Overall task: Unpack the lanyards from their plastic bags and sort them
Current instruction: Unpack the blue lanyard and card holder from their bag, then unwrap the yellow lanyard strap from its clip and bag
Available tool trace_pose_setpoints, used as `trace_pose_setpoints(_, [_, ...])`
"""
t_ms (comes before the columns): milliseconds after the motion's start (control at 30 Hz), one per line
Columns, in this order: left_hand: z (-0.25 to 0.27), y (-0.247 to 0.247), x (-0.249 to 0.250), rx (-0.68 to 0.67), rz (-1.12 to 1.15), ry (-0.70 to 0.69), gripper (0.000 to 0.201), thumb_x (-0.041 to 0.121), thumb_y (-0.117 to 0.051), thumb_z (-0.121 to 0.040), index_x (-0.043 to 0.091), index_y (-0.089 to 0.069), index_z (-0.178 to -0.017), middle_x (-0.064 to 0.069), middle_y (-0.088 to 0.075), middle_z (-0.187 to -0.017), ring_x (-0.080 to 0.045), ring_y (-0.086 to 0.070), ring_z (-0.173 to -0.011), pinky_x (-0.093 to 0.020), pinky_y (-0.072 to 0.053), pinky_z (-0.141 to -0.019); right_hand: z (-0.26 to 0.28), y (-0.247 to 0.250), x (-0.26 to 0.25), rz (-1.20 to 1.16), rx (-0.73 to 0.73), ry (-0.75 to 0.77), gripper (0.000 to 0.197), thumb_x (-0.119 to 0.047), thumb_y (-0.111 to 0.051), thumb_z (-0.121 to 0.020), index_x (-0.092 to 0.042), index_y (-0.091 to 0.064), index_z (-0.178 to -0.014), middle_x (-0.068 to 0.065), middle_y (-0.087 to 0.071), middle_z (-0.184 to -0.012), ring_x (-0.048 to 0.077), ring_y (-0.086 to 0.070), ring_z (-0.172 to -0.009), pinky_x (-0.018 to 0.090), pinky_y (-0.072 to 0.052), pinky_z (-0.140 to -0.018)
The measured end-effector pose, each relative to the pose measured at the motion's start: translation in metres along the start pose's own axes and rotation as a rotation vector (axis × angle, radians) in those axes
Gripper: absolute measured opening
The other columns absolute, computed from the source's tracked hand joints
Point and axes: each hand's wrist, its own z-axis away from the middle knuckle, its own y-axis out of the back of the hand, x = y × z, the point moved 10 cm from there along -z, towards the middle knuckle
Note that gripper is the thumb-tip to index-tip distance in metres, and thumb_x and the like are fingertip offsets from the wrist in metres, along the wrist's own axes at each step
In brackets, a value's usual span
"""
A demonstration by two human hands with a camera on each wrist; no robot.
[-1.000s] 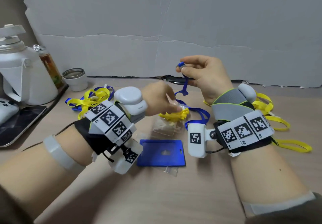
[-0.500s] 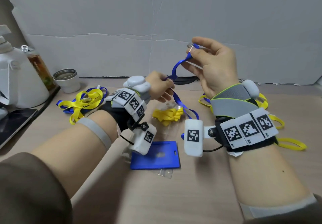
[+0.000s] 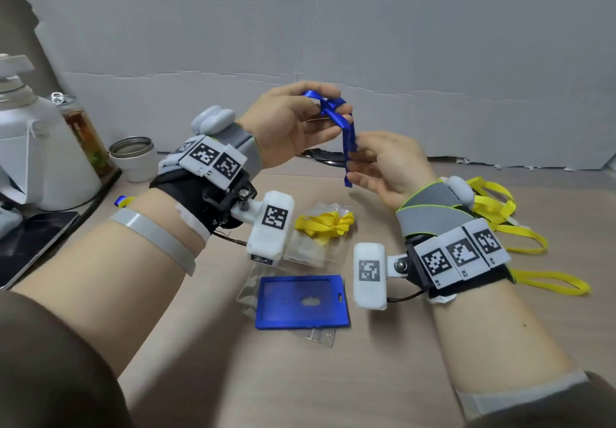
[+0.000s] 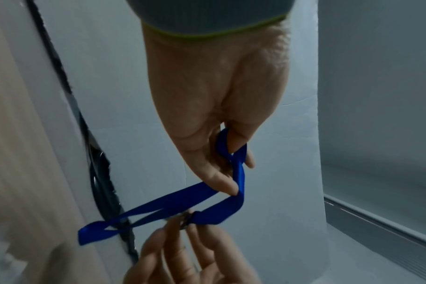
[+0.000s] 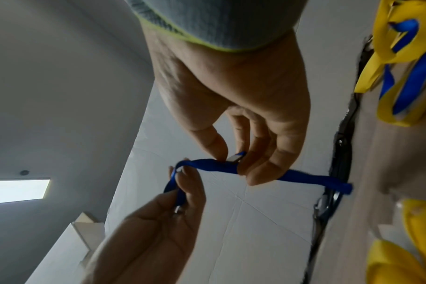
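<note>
We read "R1" and "R2" printed under two of the square coded markers on the right wrist marker block [image 3: 461, 254]. A third label beside them was too blurred. The left wrist's marker labels were illegible.

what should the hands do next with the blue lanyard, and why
Probably set it down with the loose lanyards. Both the left hand and right hand pinch the blue lanyard in the air, already out of its bag, while a yellow lanyard waits in its plastic bag on the table.
</note>
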Motion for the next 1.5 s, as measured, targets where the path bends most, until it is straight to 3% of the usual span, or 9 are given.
trace_pose_setpoints(233, [0.005, 0.047, 0.034, 0.209, 0.048, -0.108, 0.04, -0.018, -0.026, -0.088, 0.001, -0.062, -0.085, -0.015, -0.067, -0.08, -0.031, -0.072, -0.081, -0.031, -0.058, -0.067, 0.007, -0.028, 0.022, 0.22, -0.164, -0.078, 0.006, -0.015, -0.059, -0.094, -0.009, -0.063, -0.094, 0.009, -0.062, -0.075, 0.018, -0.057, -0.058, 0.024, -0.05, -0.05])
trace_pose_setpoints(367, [0.014, 0.078, 0.065, 0.336, 0.011, -0.202, 0.039, -0.018, -0.026, -0.088, -0.001, -0.062, -0.087, -0.015, -0.065, -0.081, -0.025, -0.071, -0.07, -0.028, -0.058, -0.066, 0.0, -0.04, 0.028, 0.604, -0.198, 0.009, 0.004, -0.01, -0.069, -0.084, -0.01, -0.066, -0.086, 0.007, -0.06, -0.072, 0.02, -0.055, -0.061, 0.031, -0.051, -0.055])
trace_pose_setpoints(533, [0.031, 0.119, 0.09, 0.491, -0.084, -0.285, 0.041, -0.02, -0.025, -0.086, -0.002, -0.062, -0.086, -0.017, -0.063, -0.083, -0.027, -0.071, -0.07, -0.031, -0.058, -0.067, -0.001, -0.059, 0.032, 1.177, -0.267, 0.099, 0.041, -0.029, -0.083, -0.071, -0.013, -0.067, -0.106, 0.004, -0.066, -0.1, 0.021, -0.063, -0.086, 0.033, -0.053, -0.078])
trace_pose_setpoints(667, [0.048, 0.15, 0.098, 0.627, -0.238, -0.304, 0.045, -0.021, -0.023, -0.081, 0.001, -0.062, -0.081, -0.015, -0.061, -0.079, -0.026, -0.068, -0.066, -0.032, -0.06, -0.068, 0.007, -0.066, 0.047, 1.417, -0.392, 0.048, 0.072, -0.038, -0.086, -0.069, -0.014, -0.055, -0.129, 0.002, -0.064, -0.111, 0.023, -0.061, -0.097, 0.027, -0.047, -0.074])
trace_pose_setpoints(967, [0.067, 0.212, 0.045, 0.874, -0.505, 0.042, 0.039, -0.018, -0.032, -0.089, 0.004, -0.052, -0.064, -0.012, -0.052, -0.066, -0.026, -0.054, -0.056, -0.028, -0.054, -0.041, 0.012, -0.076, 0.057, 1.644, -0.383, 0.075, 0.075, -0.038, -0.087, -0.062, -0.012, -0.057, -0.125, 0.006, -0.067, -0.11, 0.028, -0.064, -0.097, 0.038, -0.056, -0.085])
trace_pose_setpoints(1133, [0.067, 0.254, 0.017, 0.87, -0.892, 0.238, 0.023, 0.001, -0.054, -0.087, -0.007, -0.069, -0.1, -0.023, -0.064, -0.089, -0.031, -0.059, -0.078, -0.047, -0.057, -0.085, 0.012, -0.08, 0.054, 1.673, -0.37, 0.122, 0.075, -0.039, -0.087, -0.058, -0.013, -0.06, -0.122, 0.005, -0.067, -0.11, 0.028, -0.065, -0.096, 0.041, -0.057, -0.084])
trace_pose_setpoints(1267, [0.07, 0.25, 0.009, 0.764, -1.265, 0.377, 0.034, 0.012, -0.055, -0.091, -0.007, -0.062, -0.119, -0.027, -0.062, -0.121, -0.027, -0.048, -0.086, -0.037, -0.043, -0.077, 0.011, -0.077, 0.052, 1.574, -0.377, 0.103, 0.077, -0.033, -0.087, -0.064, -0.014, -0.053, -0.131, 0.006, -0.064, -0.111, 0.028, -0.063, -0.098, 0.035, -0.055, -0.08])
trace_pose_setpoints(1400, [0.072, 0.245, 0.002, 0.716, -1.377, 0.429, 0.034, 0.011, -0.057, -0.091, -0.005, -0.063, -0.121, -0.026, -0.062, -0.124, -0.041, -0.06, -0.109, -0.043, -0.048, -0.09, 0.013, -0.074, 0.047, 1.496, -0.387, 0.092, 0.051, -0.027, -0.085, -0.068, -0.011, -0.061, -0.109, 0.001, -0.058, -0.079, 0.021, -0.056, -0.069, 0.023, -0.038, -0.05])
trace_pose_setpoints(1500, [0.07, 0.229, 0.004, 0.699, -1.39, 0.414, 0.034, 0.009, -0.053, -0.093, -0.004, -0.061, -0.124, -0.025, -0.061, -0.127, -0.042, -0.057, -0.117, -0.044, -0.046, -0.095, 0.014, -0.07, 0.04, 1.403, -0.386, 0.104, 0.051, -0.026, -0.086, -0.07, -0.008, -0.062, -0.113, 0.007, -0.065, -0.094, 0.024, -0.062, -0.076, 0.024, -0.045, -0.054])
